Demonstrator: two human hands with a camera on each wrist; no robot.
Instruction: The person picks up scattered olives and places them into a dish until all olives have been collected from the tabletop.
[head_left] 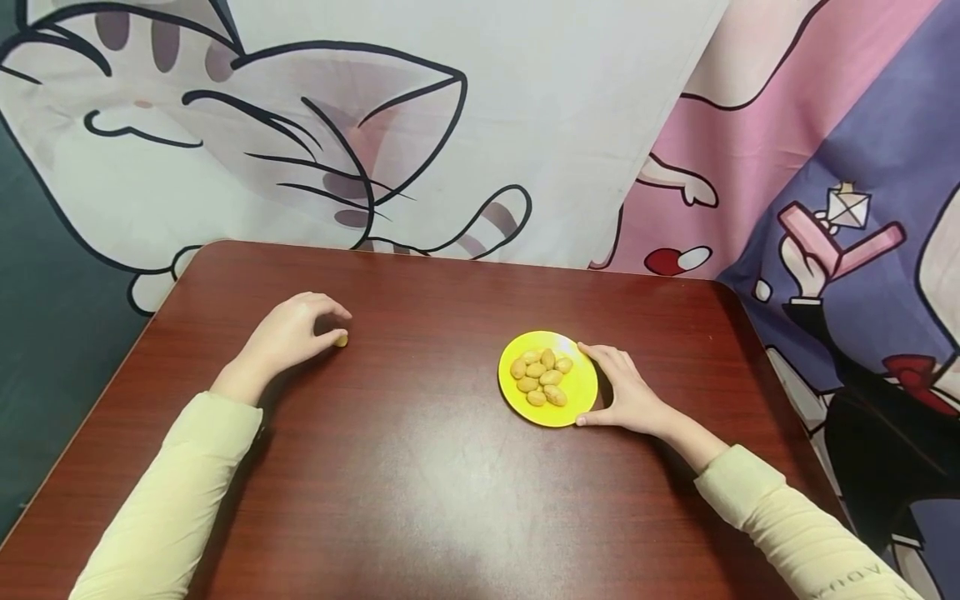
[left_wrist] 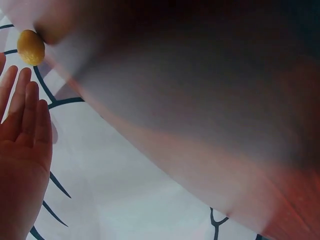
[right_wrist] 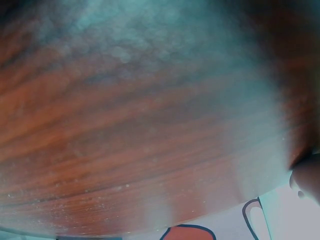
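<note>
A yellow plate (head_left: 512, 400) on the brown table holds several small oval kumquats (head_left: 551, 377). My right hand (head_left: 626, 396) grips the plate's right rim, its thumb at the near side and its fingers at the far side. At the left, my left hand (head_left: 288, 333) hovers low over the table with its thumb apart from the fingers. One single kumquat (head_left: 341, 341) shows at the left thumb tip. In the left wrist view this kumquat (left_wrist: 31, 48) has a glossy, dimpled yellow-orange skin and lies beyond the straight fingers (left_wrist: 30, 112). The right wrist view shows mostly blurred table.
The brown wooden table (head_left: 420, 467) has rounded far corners and a glare patch near its middle. Behind its far edge hangs a white cloth (head_left: 570, 125) printed with a cartoon cat. A pink and blue printed cloth (head_left: 795, 150) hangs along the right side.
</note>
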